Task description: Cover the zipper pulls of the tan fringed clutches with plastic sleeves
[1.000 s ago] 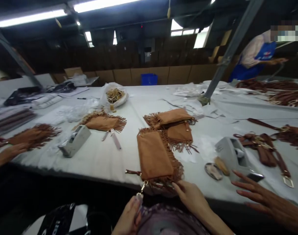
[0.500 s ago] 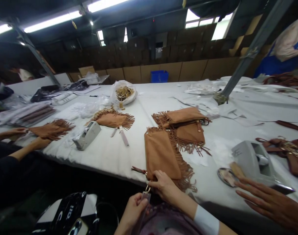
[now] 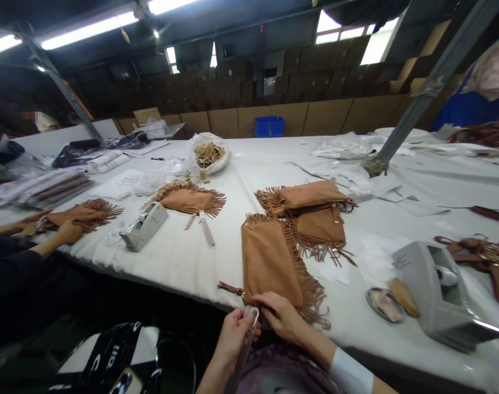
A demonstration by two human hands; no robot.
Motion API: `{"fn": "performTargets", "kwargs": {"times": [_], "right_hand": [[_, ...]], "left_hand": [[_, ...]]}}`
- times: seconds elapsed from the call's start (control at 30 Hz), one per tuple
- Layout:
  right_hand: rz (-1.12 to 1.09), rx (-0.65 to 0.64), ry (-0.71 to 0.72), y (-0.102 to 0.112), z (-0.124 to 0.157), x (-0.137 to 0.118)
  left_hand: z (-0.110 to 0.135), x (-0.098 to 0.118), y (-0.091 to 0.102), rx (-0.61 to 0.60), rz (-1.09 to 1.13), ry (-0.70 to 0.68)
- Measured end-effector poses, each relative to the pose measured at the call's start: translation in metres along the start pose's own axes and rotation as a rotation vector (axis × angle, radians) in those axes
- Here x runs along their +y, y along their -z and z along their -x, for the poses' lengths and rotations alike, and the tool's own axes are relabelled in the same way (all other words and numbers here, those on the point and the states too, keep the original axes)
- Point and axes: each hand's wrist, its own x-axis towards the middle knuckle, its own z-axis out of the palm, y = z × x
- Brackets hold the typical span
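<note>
A tan fringed suede pouch [image 3: 272,261] lies at the near edge of the white table [image 3: 184,262], its fringe to the right. My right hand [image 3: 284,318] is closed on the pouch's near corner. My left hand [image 3: 234,338] pinches a small gold ring clasp with a clear strip [image 3: 251,316] just below that corner, next to a short brown tassel [image 3: 230,287]. Two more tan pouches [image 3: 313,210] lie stacked just beyond.
A grey tape dispenser [image 3: 440,295] and a small metal dish [image 3: 384,304] sit at right, another dispenser [image 3: 145,227] at left. Another pouch [image 3: 190,200] lies farther back. A co-worker's hands [image 3: 69,232] handle a pouch at left. Brown straps [image 3: 479,254] lie far right.
My left hand rose to the pouch's corner with the clasp. My right hand shifted slightly along that corner. The other person's hand at right has left the view.
</note>
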Motion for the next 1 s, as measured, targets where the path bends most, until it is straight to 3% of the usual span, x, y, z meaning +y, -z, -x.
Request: {"fn": "performTargets", "kwargs": {"times": [0.23,0.4,0.47,0.57,0.67,0.8,0.93,1.0], "right_hand": [[-0.098,0.081,-0.086,0.003,0.001,-0.005],[-0.178,0.24,-0.289,0.003,0.005,-0.016],[-0.195,0.249,-0.432,-0.004,0.009,-0.018],[-0.348,0.118,-0.635,-0.02,0.011,-0.017],[-0.561,0.035,-0.731,-0.037,0.007,-0.017],[-0.764,0.127,-0.799,-0.051,-0.004,-0.02],[-0.828,0.19,-0.858,-0.059,-0.009,-0.019],[-0.839,0.197,-0.862,-0.06,-0.009,-0.017]], "left_hand": [[-0.006,0.001,-0.003,0.265,-0.41,-0.217],[-0.01,-0.001,-0.003,0.383,-0.279,-0.2],[-0.011,-0.001,-0.004,0.393,-0.219,-0.201],[-0.011,0.002,-0.003,0.385,-0.172,-0.197],[-0.01,0.004,-0.001,0.362,-0.199,-0.223],[-0.011,0.002,0.007,0.311,-0.28,-0.235],[-0.009,0.004,0.021,0.34,-0.33,-0.206],[-0.004,0.008,0.027,0.233,-0.357,-0.154]]}}
